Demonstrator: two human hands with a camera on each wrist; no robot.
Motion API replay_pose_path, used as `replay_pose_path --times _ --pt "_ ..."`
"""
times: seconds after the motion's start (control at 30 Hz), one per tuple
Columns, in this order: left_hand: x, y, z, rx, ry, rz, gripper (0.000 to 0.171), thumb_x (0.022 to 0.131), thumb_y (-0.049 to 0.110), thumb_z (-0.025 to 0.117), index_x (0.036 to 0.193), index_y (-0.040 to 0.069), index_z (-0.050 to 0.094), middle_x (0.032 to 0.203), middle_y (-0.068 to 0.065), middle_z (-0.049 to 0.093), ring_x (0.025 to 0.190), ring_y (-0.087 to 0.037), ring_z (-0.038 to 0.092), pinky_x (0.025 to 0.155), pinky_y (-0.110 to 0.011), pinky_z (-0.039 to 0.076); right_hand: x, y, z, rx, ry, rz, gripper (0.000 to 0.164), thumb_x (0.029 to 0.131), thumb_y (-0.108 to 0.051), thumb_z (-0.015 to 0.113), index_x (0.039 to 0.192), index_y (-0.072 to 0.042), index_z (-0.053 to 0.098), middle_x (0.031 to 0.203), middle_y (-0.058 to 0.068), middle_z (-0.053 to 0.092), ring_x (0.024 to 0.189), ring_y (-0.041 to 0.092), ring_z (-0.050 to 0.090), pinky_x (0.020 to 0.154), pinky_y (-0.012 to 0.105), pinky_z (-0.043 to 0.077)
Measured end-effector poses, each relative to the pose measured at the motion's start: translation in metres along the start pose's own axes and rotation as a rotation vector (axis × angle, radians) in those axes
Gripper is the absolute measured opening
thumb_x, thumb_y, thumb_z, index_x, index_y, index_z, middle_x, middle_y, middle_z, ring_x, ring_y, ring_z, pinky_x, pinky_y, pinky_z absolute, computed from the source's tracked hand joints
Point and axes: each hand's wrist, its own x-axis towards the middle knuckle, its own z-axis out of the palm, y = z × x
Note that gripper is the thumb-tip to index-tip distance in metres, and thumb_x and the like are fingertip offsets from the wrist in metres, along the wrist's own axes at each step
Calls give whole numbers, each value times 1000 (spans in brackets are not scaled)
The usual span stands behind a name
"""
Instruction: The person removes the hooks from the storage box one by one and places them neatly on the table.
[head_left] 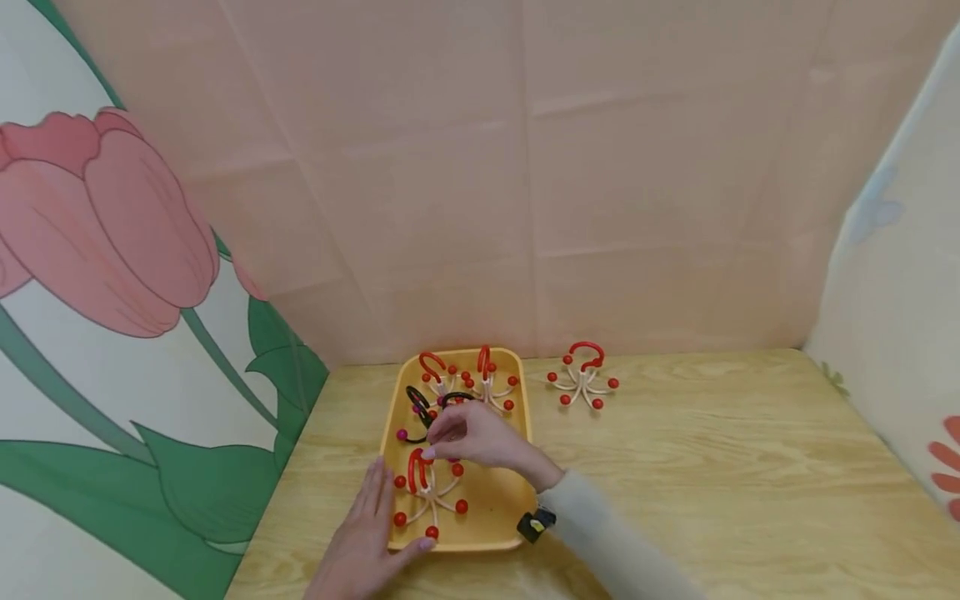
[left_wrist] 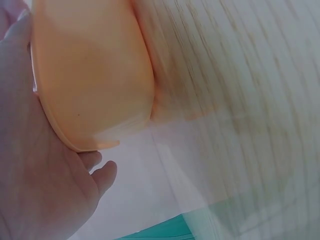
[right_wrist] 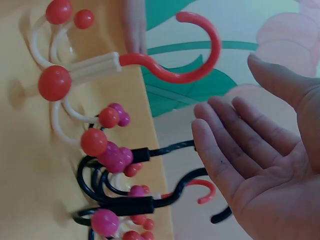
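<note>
In the head view, my right hand (head_left: 483,437) hovers over the yellow tray (head_left: 498,508), beside a red-hooked hanger (head_left: 431,494) with white, red-balled arms. The right wrist view shows that hand (right_wrist: 260,155) with fingers extended, thumb apart and nothing pinched. The same hanger's red hook (right_wrist: 210,55) points toward it. Black hangers (right_wrist: 130,204) with magenta balls lie near its fingertips. My left hand (head_left: 363,521) rests against the tray's near left corner, fingers along the side and thumb at the front rim. In the left wrist view, that hand (left_wrist: 47,170) touches the tray's edge.
Two more red-hooked hangers, one at the back left (head_left: 432,367) and one at the back right (head_left: 486,379), stand in the tray. Another hanger (head_left: 582,382) stands on the wooden table (head_left: 697,467) right of it. A pink-beige backdrop (head_left: 600,208) rises behind.
</note>
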Motion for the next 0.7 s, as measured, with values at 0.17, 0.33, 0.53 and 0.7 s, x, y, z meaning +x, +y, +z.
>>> replay_pose_path --times 0.17,0.33,0.53,0.7 --pt "-1 0 0 -5 10 6 128 81 93 52 169 7 18 179 -13 -1 166 -39 6 129 -66 25 5 4 9 -12 -48 67 26 91 -29 84 112 -13 79 109 4 80 92 6 73 82 21 61" --pt "0 -1 0 4 5 12 128 81 94 50 169 7 17 179 -13 -2 167 -38 4 130 -64 25 9 10 16 -9 -83 88 28 93 -20 82 117 -7 77 115 10 80 95 7 74 84 20 61" --pt "0 -4 1 1 11 26 127 82 94 50 169 7 17 179 -13 -3 167 -37 2 131 -63 24 15 12 23 -28 -123 97 24 94 -16 80 118 -13 77 115 8 80 95 5 74 83 21 61" --pt "1 -5 2 -3 15 30 127 82 95 49 169 9 15 179 -11 -5 167 -36 1 131 -62 24 19 13 29 -63 -152 108 27 94 -11 79 121 -11 76 113 4 80 97 8 74 85 20 61"
